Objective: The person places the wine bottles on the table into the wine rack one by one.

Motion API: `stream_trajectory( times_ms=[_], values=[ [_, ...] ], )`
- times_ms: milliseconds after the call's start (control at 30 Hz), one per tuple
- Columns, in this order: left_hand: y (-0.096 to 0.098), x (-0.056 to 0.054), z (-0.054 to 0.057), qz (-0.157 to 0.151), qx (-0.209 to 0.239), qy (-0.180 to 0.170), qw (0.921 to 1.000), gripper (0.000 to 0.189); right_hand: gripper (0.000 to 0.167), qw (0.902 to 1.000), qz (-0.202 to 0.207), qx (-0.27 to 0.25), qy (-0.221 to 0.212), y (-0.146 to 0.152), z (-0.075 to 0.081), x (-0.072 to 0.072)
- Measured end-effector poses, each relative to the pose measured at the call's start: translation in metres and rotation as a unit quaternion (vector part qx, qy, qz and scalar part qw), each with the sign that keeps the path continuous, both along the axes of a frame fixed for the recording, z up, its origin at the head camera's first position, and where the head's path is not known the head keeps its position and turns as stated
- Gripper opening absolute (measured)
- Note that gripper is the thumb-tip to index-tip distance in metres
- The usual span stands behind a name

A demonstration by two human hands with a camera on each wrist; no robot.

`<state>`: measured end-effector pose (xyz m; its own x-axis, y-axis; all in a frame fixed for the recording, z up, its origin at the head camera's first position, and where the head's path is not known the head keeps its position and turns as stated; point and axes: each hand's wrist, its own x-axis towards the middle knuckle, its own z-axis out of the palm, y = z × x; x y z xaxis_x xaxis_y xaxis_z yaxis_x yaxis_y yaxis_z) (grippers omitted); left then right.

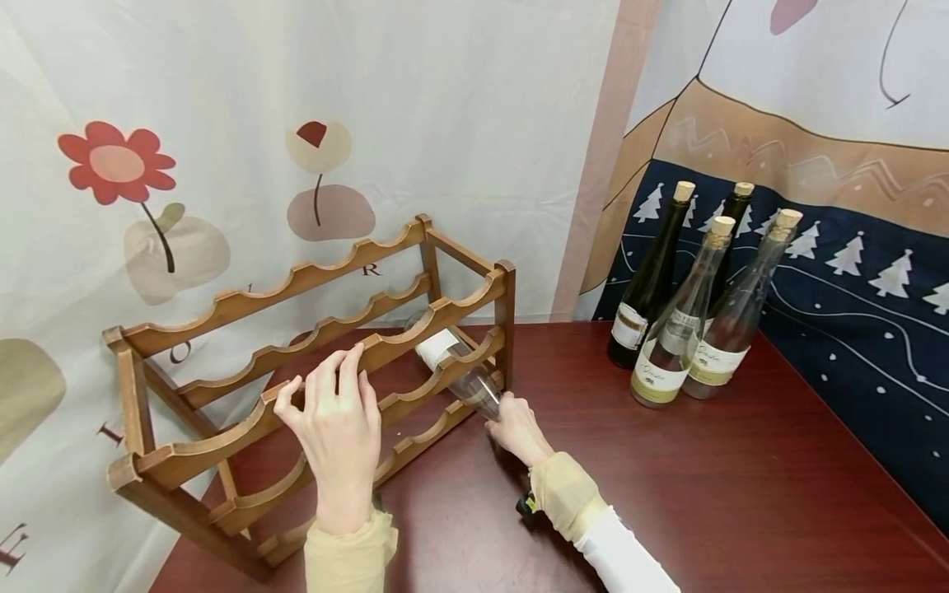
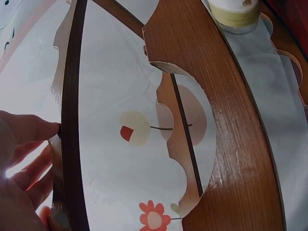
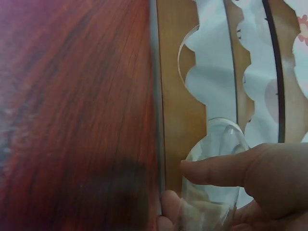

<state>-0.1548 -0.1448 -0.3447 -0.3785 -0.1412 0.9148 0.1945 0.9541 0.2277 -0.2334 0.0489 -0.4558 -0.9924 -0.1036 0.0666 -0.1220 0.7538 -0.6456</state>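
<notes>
A brown wooden wine rack (image 1: 506,317) with scalloped rails stands at the left of the table. My left hand (image 1: 341,420) grips its top front rail near the middle; in the left wrist view the thumb and fingers (image 2: 33,132) are on the rail. A clear glass bottle (image 1: 437,347) with a pale label lies in the rack's lower right part, its base toward the back. Low at the rack's front right, my right hand (image 1: 519,430) holds this bottle by the neck end. The right wrist view has the thumb (image 3: 216,169) across the clear glass. The fingers partly hide the bottle's mouth.
Several corked bottles stand together at the back right of the dark red table (image 1: 667,478), among them a dark green bottle (image 1: 630,325) and a clear bottle (image 1: 660,375) with a white and green label. A printed cloth (image 1: 482,123) hangs behind the rack.
</notes>
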Motion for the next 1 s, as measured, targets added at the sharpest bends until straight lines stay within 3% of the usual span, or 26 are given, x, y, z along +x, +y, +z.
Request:
stream_trajectory(
  times_ms=[333,1000],
  values=[
    [-0.001,0.000,0.000,0.000,0.000,0.003,1.0000,0.025,0.025,0.9996,0.014,0.023,-0.006,-0.013,0.003,-0.016],
    [0.000,0.001,0.000,0.000,-0.001,-0.002,1.0000,0.025,0.018,0.9989,0.021,0.041,-0.006,-0.018,0.007,-0.027]
  ],
)
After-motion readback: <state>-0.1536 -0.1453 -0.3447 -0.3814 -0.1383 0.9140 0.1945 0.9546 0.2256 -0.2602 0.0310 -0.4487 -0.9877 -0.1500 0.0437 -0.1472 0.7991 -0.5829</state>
